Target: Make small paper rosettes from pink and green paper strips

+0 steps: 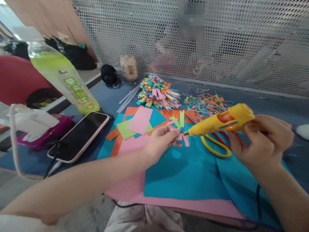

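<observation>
My right hand (260, 138) grips a yellow hot glue gun (222, 120), its small light glowing orange-red. The nozzle points left, at a small fringed paper piece (185, 140) with pink strips. My left hand (163, 141) pinches that piece between thumb and fingers; whether the nozzle touches it I cannot tell. Two green notched paper strips (182, 119) stick up just behind. Under both hands lie blue paper sheets (185, 177) over a larger pink sheet (125, 180). Scissors with yellow and red handles (217, 151) rest beneath the glue gun, their blades partly hidden.
Behind the sheets stand a multicoloured fringed paper cone (158, 91) and a heap of paper scraps (205, 104). Glue sticks (129, 98) lie left of the cone. A drink bottle (60, 74), a phone (80, 137) and a jar (129, 67) are leftward. A perforated metal panel (145, 29) bounds the back.
</observation>
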Demonstrator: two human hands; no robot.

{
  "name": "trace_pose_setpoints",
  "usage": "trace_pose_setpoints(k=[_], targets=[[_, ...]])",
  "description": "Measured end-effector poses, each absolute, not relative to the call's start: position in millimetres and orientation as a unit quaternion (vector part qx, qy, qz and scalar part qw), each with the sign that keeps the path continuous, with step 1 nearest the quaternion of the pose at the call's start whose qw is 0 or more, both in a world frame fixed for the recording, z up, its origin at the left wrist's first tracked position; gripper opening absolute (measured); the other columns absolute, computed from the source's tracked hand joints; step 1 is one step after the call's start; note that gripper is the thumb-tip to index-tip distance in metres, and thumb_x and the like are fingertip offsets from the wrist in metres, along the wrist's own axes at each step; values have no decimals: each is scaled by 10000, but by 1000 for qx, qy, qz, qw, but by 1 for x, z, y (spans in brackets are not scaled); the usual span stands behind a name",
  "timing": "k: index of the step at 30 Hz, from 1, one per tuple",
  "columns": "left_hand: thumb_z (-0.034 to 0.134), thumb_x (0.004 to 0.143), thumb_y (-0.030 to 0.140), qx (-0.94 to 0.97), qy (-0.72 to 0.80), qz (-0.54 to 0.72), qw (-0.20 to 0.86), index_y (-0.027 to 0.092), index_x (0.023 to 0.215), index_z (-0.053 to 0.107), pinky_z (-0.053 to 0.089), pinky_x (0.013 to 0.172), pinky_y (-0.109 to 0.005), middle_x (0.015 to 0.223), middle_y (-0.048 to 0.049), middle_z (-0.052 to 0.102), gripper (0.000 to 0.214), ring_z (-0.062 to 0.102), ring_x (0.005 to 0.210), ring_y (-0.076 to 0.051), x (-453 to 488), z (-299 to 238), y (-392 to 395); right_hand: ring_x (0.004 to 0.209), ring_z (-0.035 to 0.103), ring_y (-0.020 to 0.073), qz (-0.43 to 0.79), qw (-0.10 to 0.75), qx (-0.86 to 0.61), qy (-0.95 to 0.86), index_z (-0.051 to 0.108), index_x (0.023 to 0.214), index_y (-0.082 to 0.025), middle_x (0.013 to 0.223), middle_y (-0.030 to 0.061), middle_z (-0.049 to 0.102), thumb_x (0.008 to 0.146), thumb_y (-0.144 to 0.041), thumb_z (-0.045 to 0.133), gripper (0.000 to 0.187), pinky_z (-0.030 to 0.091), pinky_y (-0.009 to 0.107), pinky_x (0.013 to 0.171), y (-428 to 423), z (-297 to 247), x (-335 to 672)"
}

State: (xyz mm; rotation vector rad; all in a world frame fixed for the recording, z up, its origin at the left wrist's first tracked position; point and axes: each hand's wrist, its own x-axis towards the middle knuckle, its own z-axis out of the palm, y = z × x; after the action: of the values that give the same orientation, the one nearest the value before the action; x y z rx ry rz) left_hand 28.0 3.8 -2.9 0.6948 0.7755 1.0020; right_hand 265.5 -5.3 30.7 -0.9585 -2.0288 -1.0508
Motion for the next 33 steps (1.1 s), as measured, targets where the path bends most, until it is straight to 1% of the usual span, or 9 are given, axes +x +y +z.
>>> trace_pose_setpoints(k=[3, 6, 13, 19, 22, 27, 30, 33], targets=[[732, 640, 293, 319, 354, 458, 750, 119, 687, 551, 504, 544, -205, 608, 9, 586, 255, 573, 545, -73, 28, -3, 4, 818, 601, 246, -402, 326, -367, -773, 422, 938, -268, 918, 68, 548, 683, -214, 654, 349, 483, 383, 694, -5, 30, 265], [732, 640, 290, 316, 354, 460, 750, 119, 685, 551, 500, 540, -206, 601, 13, 583, 253, 570, 537, -71, 28, -4, 4, 813, 606, 254, -413, 325, -358, -772, 429, 919, -260, 905, 76, 555, 667, -208, 671, 353, 486, 376, 671, -5, 30, 263], [722, 649, 287, 315, 355, 465, 748, 120, 668, 544, 504, 544, -209, 594, 15, 580, 245, 561, 535, -68, 29, -4, 5, 746, 617, 260, -413, 318, -368, -770, 449, 836, -235, 788, 72, 555, 673, -208, 663, 270, 491, 368, 635, -7, 33, 261], [718, 651, 279, 312, 351, 468, 749, 121, 681, 543, 504, 542, -209, 607, 12, 578, 238, 568, 546, -73, 28, -5, 4, 784, 612, 254, -411, 324, -364, -770, 467, 817, -243, 834, 68, 557, 668, -207, 665, 250, 491, 375, 659, -7, 32, 264], [714, 658, 278, 312, 348, 468, 750, 122, 692, 539, 505, 546, -211, 616, 9, 577, 237, 577, 560, -79, 27, -5, 4, 782, 609, 237, -415, 327, -372, -763, 479, 798, -242, 835, 64, 560, 669, -218, 660, 224, 487, 359, 658, -8, 32, 265], [728, 644, 281, 306, 346, 473, 751, 122, 684, 532, 502, 543, -214, 611, 16, 573, 255, 577, 554, -79, 27, -6, 5, 783, 594, 207, -419, 321, -379, -760, 484, 774, -258, 811, 32, 554, 693, -257, 626, 164, 468, 330, 653, -8, 33, 265], [732, 640, 288, 302, 349, 473, 750, 122, 681, 535, 501, 545, -215, 608, 17, 572, 260, 576, 556, -79, 28, -6, 5, 706, 568, 174, -424, 336, -364, -759, 476, 756, -252, 750, 7, 530, 686, -229, 621, 163, 438, 292, 603, -4, 35, 264], [734, 635, 290, 300, 351, 476, 748, 122, 683, 539, 503, 548, -214, 605, 19, 567, 262, 566, 548, -73, 29, -6, 5, 646, 530, 149, -433, 348, -329, -764, 462, 752, -238, 733, 0, 514, 670, -197, 636, 197, 412, 270, 565, 0, 36, 265]])
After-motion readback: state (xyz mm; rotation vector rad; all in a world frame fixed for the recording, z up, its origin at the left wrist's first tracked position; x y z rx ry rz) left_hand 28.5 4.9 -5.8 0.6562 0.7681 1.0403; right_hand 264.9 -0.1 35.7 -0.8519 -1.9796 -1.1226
